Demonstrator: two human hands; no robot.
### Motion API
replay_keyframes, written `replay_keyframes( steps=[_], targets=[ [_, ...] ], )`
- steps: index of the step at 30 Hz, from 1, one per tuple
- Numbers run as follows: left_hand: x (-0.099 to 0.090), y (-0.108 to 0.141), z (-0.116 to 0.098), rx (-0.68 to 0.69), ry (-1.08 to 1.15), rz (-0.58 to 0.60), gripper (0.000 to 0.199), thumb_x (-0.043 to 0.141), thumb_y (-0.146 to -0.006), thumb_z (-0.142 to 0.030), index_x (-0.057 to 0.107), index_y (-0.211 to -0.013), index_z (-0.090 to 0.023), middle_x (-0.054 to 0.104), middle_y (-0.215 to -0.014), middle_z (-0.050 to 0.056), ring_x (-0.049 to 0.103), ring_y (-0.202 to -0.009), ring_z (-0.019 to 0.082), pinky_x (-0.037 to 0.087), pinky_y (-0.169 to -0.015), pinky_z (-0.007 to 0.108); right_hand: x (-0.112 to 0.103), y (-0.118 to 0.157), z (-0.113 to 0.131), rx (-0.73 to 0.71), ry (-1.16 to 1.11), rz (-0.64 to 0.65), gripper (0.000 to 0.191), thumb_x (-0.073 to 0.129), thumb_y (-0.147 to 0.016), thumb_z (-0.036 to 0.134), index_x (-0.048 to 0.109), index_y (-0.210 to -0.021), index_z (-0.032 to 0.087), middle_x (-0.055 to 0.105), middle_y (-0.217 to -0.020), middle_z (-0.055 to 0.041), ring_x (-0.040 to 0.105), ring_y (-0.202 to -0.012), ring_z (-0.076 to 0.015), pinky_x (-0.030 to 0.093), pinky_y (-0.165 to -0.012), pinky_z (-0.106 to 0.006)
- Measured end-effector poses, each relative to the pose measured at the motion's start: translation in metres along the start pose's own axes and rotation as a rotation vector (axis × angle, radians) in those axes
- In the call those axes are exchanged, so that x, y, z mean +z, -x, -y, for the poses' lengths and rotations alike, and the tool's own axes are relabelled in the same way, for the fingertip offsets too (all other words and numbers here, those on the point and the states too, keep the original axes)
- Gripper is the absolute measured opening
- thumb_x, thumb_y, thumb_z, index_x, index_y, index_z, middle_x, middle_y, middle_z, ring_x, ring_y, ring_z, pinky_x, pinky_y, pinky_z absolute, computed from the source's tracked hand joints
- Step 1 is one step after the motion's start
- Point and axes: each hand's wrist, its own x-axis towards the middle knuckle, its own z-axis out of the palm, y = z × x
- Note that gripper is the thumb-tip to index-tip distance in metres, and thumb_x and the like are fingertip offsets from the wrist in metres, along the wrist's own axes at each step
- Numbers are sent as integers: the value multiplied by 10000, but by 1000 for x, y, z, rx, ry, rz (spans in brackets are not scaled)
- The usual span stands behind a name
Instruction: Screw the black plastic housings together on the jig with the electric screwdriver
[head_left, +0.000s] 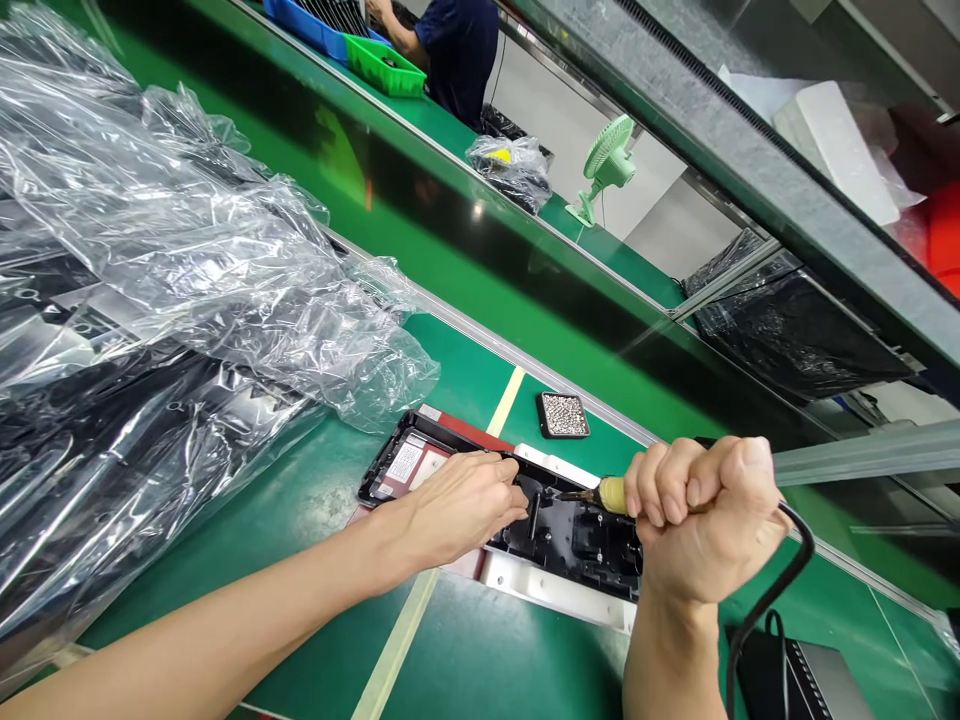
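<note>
Currently | right hand (705, 510) clenched round tool (613, 495) | left hand (472, 505) curled, grip unclear | tray (563, 415) beyond housing (555, 525) edge

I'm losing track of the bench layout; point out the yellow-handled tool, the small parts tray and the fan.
Yellow-handled tool (613, 495): head view, on the handle.
Small parts tray (541, 416): head view, left rim.
Fan (606, 148): head view, round cage.

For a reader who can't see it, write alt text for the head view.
A right hand grips a corded tool, its tip pointed into a long black housing on a green bench; the left hand is over the housing. Beyond sits a box of small metal parts; clear plastic is heaped at left.
</note>
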Motion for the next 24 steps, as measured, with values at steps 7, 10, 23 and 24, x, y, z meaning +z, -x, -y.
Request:
replay_keyframes(
  steps=[7, 10, 23, 24],
  targets=[
    [-3, -2, -3, -11, 4, 17, 283, 487, -1037, -335, 756, -1007, -250, 611, -845, 27, 616, -799, 217, 423, -676, 346, -3, -7, -9, 50, -66, 71, 460, 493, -1023, 334, 416, -591, 194, 384, -445, 61, 360, -349, -79, 338, -330, -214],
    [-4, -2, -5, -21, 5, 38, 279, 493, -1035, -336, 761, -1030, -256, 625, -857, 30, 623, -800, 217, 435, -691, 341, -5, -11, -13, 85, -100, 85, 456, 527, -1015, 367, 423, -604, 196, 393, -458, 63, 355, -361, -73, 337, -333, -207],
    [-12, -5, -11, -50, 127, 59, 249, 536, -1025, -341, 765, -1079, -260, 637, -872, 31, 623, -837, 174, 466, -754, 281, -11, -12, -23, 141, -217, 111, 443, 588, -984, 441, 418, -643, 215, 391, -476, 79, 342, -353, -73, 315, -330, -219],
    [-15, -7, -13, -61, 167, 50, 264, 524, -1031, -348, 766, -1074, -253, 644, -881, 34, 622, -837, 169, 468, -762, 278, -12, -11, -23, 143, -219, 124, 445, 575, -991, 442, 418, -643, 215, 383, -476, 79, 339, -357, -73, 310, -332, -220]
  ],
)
